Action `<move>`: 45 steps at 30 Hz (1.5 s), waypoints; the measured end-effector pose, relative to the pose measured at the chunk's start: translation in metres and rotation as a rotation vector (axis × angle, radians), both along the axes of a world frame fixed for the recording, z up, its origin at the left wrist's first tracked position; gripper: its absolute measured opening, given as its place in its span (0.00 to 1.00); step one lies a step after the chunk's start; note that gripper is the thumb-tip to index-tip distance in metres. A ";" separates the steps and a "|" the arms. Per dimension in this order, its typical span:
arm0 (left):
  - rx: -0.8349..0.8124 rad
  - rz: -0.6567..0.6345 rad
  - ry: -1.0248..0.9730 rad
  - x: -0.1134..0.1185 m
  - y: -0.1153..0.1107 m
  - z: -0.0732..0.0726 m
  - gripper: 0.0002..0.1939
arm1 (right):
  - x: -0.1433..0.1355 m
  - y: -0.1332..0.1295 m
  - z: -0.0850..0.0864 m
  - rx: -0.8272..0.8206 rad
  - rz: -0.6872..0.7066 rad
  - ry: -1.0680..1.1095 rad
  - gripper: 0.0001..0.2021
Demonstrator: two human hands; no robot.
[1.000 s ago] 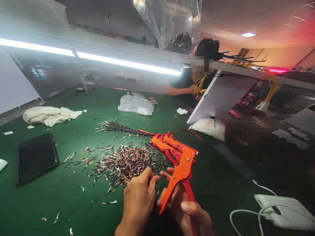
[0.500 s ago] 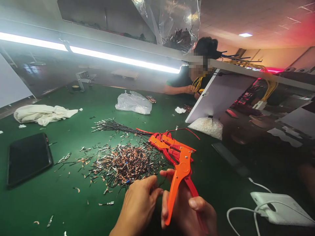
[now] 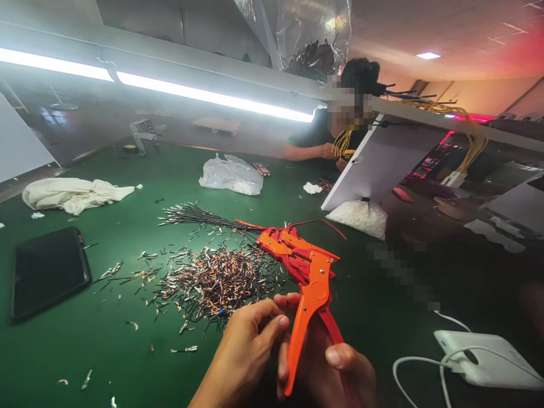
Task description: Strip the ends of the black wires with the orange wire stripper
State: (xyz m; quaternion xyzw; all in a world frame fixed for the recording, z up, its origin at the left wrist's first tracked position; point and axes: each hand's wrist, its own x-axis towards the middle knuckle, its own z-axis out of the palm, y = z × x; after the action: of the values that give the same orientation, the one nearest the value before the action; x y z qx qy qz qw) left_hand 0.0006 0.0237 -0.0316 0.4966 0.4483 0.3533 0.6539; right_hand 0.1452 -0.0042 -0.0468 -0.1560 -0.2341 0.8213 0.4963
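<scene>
As the right hand (image 3: 317, 352) grips orange pliers (image 3: 318, 288) beside the narrow left hand (image 3: 250, 335), contents unclear, slackening could drop the pliers.

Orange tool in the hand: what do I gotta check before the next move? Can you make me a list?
1. Orange tool held by the right hand: ok, the thumb is at the red handle.
2. Handles apart: ok, they spread out toward the bottom.
3. Left hand well away from the handles: not ok, its thumb is close to the orange one.
4. Something pinched in the left fingers: cannot tell, too small to see.
5. Scrap pile well away from the tool: not ok, bits lie close by its head.
6. Black phone away from both hands: ok, it lies far to the left.
</scene>
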 end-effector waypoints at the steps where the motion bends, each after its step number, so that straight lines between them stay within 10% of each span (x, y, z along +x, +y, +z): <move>1: 0.031 0.033 0.048 0.000 0.000 0.000 0.15 | 0.000 -0.001 0.000 0.004 -0.011 -0.003 0.32; 12: 0.025 0.300 0.188 -0.005 0.007 0.002 0.12 | 0.003 -0.003 -0.005 0.008 -0.089 -0.133 0.32; 23: -0.100 0.483 -0.217 -0.012 0.006 0.010 0.18 | 0.002 -0.004 -0.001 0.016 -0.111 -0.157 0.39; 33: -0.181 0.672 -0.429 -0.011 0.009 0.015 0.22 | 0.004 -0.027 0.002 0.175 -0.117 -0.333 0.26; 45: -0.241 0.876 -0.582 -0.010 0.016 0.015 0.08 | 0.031 -0.049 -0.033 -0.074 0.268 -0.307 0.31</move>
State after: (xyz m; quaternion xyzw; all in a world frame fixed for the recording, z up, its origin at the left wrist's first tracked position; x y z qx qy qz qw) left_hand -0.0093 0.0393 -0.0161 0.0660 0.4510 0.6621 0.5949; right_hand 0.1759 -0.0534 -0.0802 -0.2651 -0.2952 0.8545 0.3353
